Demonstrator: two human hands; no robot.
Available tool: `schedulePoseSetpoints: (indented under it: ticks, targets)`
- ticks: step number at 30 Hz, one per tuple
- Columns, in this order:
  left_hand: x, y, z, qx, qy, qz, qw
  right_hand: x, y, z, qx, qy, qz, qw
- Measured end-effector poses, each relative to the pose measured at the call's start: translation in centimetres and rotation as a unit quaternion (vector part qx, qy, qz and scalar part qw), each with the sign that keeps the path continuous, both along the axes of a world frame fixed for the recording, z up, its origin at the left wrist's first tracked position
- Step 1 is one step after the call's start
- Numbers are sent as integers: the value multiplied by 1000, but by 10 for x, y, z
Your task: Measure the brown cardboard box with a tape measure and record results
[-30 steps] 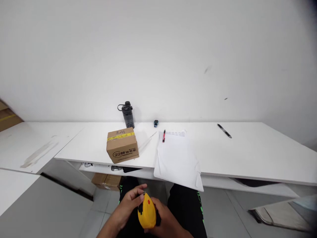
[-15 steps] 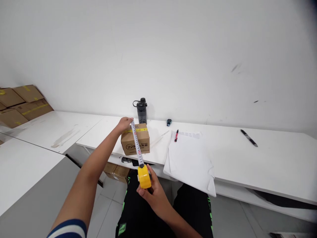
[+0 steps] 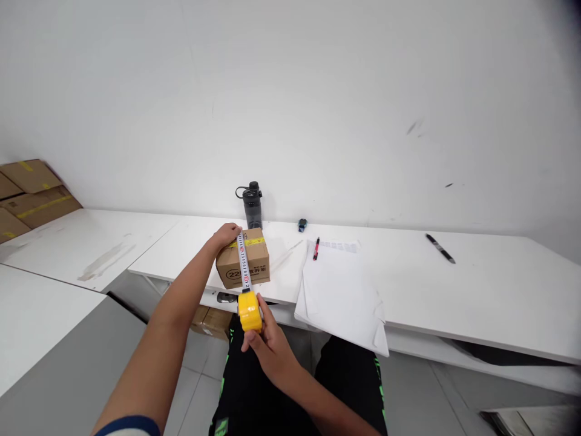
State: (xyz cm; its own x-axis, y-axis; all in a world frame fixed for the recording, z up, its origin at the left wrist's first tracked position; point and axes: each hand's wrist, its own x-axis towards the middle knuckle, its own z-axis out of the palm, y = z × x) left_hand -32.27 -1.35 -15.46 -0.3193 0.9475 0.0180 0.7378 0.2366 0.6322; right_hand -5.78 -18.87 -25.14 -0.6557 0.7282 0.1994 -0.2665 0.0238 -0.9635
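A small cardboard box (image 3: 247,266) with yellow tape across its top sits near the table's front edge. My left hand (image 3: 227,234) is at its far top edge, fingers closed on the end of the white tape blade. The blade runs over the top of the box toward me. Below the table's front edge, my right hand (image 3: 272,351) grips the yellow case of the tape measure (image 3: 249,312) from underneath and the right side.
Behind the box stands a dark water bottle (image 3: 252,206). A small watch (image 3: 302,224) lies near the wall. Paper sheets (image 3: 340,297) with a red pen (image 3: 316,249) lie right of the box. Further right is a black marker (image 3: 440,248). Cardboard boxes (image 3: 36,197) are stacked at the far left.
My right hand has brought the tape case up nearer the box, and the stretch of blade out is shorter. My left hand stays at the far edge. The whole view has shifted a little.
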Motion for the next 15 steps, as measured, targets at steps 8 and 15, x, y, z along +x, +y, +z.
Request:
schedulePoseSetpoints:
  ticks: [8,15]
  targets:
    - [2,-4,-3,37,-15,-42,998,-41,54,14,37,-44,-40,998]
    - [6,-6,2,85,32,-28,995,-59,70,19,-15,-3,-35,999]
